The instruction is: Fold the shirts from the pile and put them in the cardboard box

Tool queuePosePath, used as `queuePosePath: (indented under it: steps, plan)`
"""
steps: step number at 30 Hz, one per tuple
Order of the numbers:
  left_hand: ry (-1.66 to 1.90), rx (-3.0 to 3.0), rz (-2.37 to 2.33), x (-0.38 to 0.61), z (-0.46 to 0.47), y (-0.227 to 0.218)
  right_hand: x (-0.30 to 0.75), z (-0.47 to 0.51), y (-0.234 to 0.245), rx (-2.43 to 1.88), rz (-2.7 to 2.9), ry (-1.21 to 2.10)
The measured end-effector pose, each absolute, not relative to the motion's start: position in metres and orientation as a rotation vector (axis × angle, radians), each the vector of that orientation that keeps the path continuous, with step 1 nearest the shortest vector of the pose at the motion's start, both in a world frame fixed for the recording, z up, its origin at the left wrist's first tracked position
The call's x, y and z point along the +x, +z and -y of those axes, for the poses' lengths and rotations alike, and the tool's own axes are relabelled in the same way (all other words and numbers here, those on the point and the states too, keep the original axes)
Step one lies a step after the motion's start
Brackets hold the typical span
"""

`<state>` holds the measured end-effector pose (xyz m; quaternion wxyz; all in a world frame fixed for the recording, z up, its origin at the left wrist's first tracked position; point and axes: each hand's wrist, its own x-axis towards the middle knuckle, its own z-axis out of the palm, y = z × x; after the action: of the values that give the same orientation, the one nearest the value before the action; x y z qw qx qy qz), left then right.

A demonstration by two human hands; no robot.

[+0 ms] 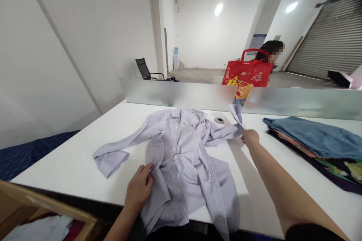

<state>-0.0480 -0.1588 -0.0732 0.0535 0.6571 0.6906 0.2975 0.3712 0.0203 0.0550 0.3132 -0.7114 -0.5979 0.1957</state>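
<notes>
A pale lilac striped shirt (181, 158) lies spread face up on the white table (85, 150), its hem hanging over the near edge. My left hand (139, 188) pinches the shirt's left front edge near the hem, fingers closed on the cloth. My right hand (250, 137) is stretched far out and grips the cuff of the right sleeve (236, 115), lifting it off the table. The other sleeve (113, 154) rests bent on the table at the left.
A stack of folded clothes (316, 143), denim on top, sits at the right. A frosted divider (181, 94) runs along the table's far edge. Behind it stand a red bag (247, 75) and another person (271, 51). A wooden box (42, 214) with cloth is at the lower left.
</notes>
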Motion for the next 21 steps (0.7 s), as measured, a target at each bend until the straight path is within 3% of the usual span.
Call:
queuePosePath:
  steps: [5, 9, 15, 17, 21]
  plan:
    - [0.998, 1.984, -2.091, -0.049, 0.161, -0.075, 0.367, 0.051, -0.008, -1.909, 1.736, 0.803]
    - [1.105, 1.943, -2.096, -0.052, 0.163, -0.073, 0.334, 0.101, -0.030, -1.779, 2.061, 0.472]
    - [1.112, 1.974, -2.006, -0.048, 0.164, -0.072, 0.415, 0.132, -0.003, -2.014, 1.472, 0.098]
    - [0.988, 2.034, -1.986, -0.045, 0.164, -0.070, 0.439, 0.153, 0.001, -2.036, 1.587, 0.273]
    - [0.706, 2.093, -2.003, -0.051, 0.171, -0.061, 0.443, 0.215, 0.002, -1.943, 1.913, 1.090]
